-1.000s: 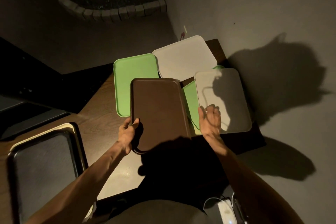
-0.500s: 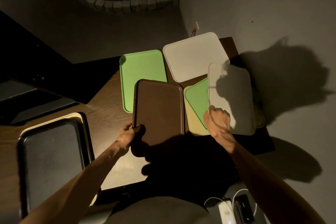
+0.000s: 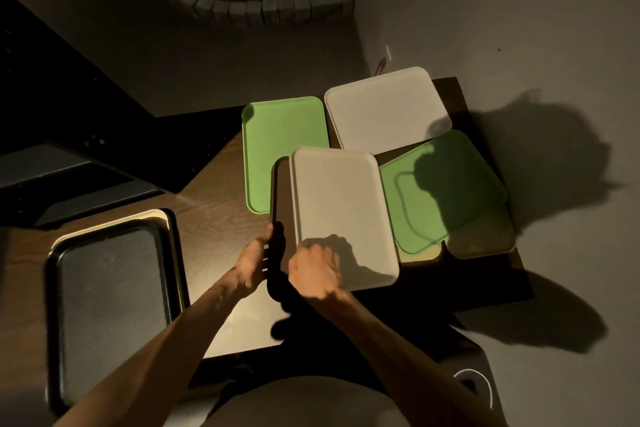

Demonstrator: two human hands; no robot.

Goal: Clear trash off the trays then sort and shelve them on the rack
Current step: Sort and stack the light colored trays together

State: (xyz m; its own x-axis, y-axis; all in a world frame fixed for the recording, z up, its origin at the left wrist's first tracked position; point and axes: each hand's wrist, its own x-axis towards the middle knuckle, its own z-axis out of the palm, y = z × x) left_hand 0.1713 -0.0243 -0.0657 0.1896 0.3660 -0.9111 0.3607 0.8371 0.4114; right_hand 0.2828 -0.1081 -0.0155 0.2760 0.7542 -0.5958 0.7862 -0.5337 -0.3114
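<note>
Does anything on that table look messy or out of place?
Yes. The green tray on the right lies skewed across a yellowish tray, which juts past the table edge. No trash or spills show. Both hands hold a white tray over a brown one.

Wooden table [image 3: 214, 218] under the grip; far beyond it, a curved stone border [image 3: 249, 12] — white cable [image 3: 485, 385] nearer, right.
</note>
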